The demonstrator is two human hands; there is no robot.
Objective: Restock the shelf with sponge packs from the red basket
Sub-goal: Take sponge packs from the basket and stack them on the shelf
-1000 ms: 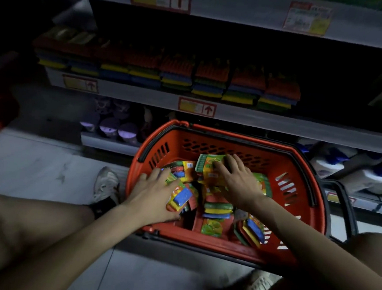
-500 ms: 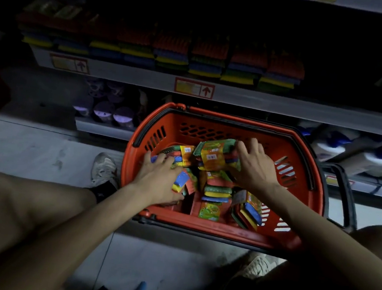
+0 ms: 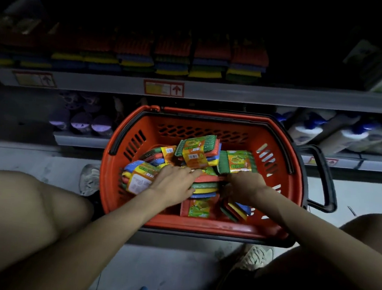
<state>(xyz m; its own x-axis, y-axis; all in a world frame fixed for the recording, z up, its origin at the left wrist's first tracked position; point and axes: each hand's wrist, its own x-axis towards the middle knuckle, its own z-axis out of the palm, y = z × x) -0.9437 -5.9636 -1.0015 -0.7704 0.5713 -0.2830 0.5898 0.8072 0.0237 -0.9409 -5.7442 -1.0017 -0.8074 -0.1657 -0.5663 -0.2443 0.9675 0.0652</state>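
The basket (image 3: 202, 223) is red with a black rim and a black handle (image 3: 324, 178). The packs (image 3: 196, 154) in it have stripes of green, red, blue and yellow, with orange and green labels. On the grey shelf (image 3: 235, 92) sit more packs in rows (image 3: 174, 58), red on top, then blue, green and yellow. The tag (image 3: 163, 88) is red and yellow with a red arrow. The bottles (image 3: 346, 136) are white with blue tops. The shoes (image 3: 254, 257) are pale grey.

Dim aisle: pale, scuffed floor (image 3: 24, 161) beneath grey shelving (image 3: 280, 96) with red-framed price labels (image 3: 163, 88), upper reaches perhaps unlit.
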